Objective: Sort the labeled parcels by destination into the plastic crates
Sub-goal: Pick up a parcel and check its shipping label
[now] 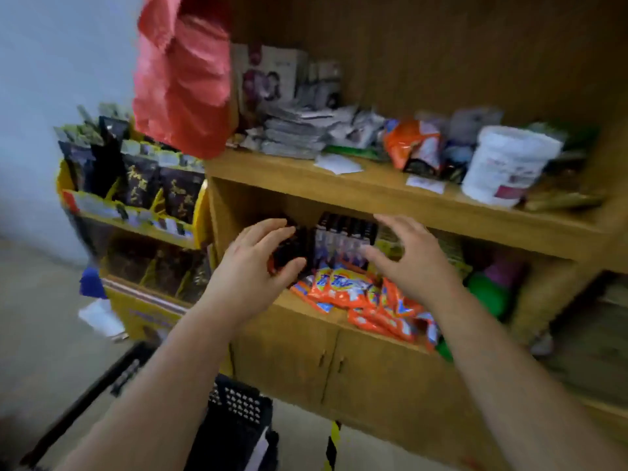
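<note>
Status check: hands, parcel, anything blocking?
Left hand grips dark glossy packet on wooden shelf. Right hand open over orange plastic sachets. Black perforated plastic crate sits below. No obstruction seen.

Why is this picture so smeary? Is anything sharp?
Head view: motion blur smears everything, so print on the orange sachets and white tub is soft; the wide-angle lens skews the shelf; the dark packet in the left hand sits in dim shadow.

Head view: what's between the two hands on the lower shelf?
Head view shows a row of dark upright packets, orange sachets below; the left hand grips a dark pack.
</note>
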